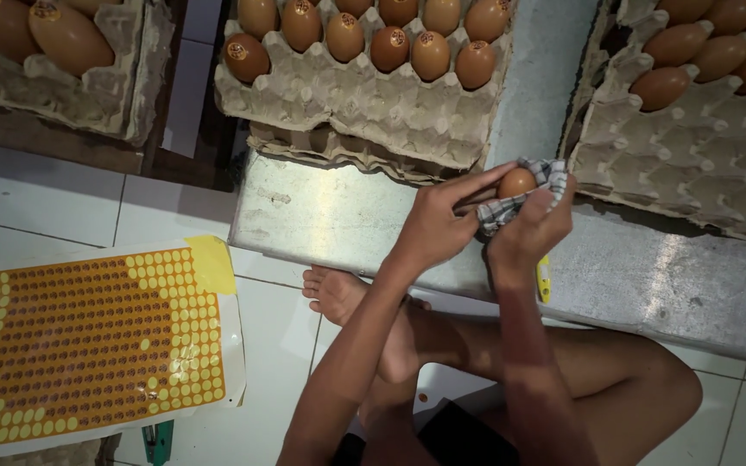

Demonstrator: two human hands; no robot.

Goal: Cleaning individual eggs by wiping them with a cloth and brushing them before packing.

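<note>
Your right hand (535, 226) holds the egg (517, 182) wrapped in a cloth (511, 205), its long axis pointing toward the trays. Your left hand (436, 223) closes on it from the left, fingertips touching.

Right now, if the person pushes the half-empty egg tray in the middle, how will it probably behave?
The middle tray looks like thin moulded pulp, so it probably flexes rather than slides stiffly. Its eggs fill only the far rows, so that side is likely heavier. It rests on other trays, which may shift too.
</note>
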